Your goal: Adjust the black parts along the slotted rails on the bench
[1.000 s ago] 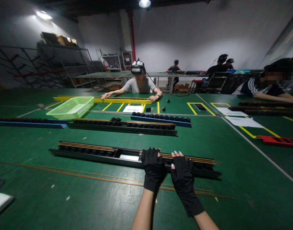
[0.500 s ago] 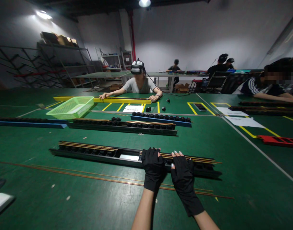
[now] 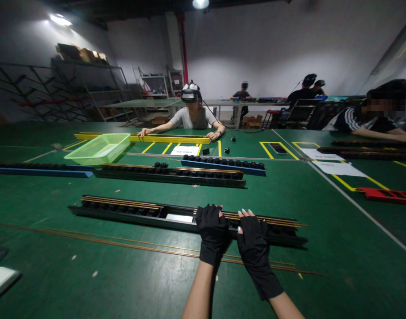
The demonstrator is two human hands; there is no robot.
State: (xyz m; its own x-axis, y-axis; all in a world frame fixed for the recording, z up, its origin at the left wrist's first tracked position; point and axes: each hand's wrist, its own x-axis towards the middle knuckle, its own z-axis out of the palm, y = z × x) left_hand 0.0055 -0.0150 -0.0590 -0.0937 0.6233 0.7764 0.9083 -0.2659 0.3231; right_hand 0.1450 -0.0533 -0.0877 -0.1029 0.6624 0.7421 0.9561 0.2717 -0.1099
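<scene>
A long black channel rail point(image 3: 133, 217) lies across the table before me, holding rows of small black parts with thin brass-coloured rods point(image 3: 123, 203) along the top. My left hand point(image 3: 212, 226), in a black fingerless glove, is closed over the rail right of its middle, fingers bent across the rods. Just beside it, my gloved right hand point(image 3: 254, 237) grips the same rail, fingertips over the rods and thumb at the near wall. Both palms hide what lies beneath. A white piece point(image 3: 179, 218) shows in the rail's gap left of my hands.
Loose long rods point(image 3: 139, 245) lie nearer me, passing under my wrists. Beyond are another black rail point(image 3: 169, 177), blue rails point(image 3: 222, 166), a green basket point(image 3: 99, 150) and a red part point(image 3: 385, 195). Across the table, a person point(image 3: 192, 115) has both hands at a yellow rail point(image 3: 169, 139).
</scene>
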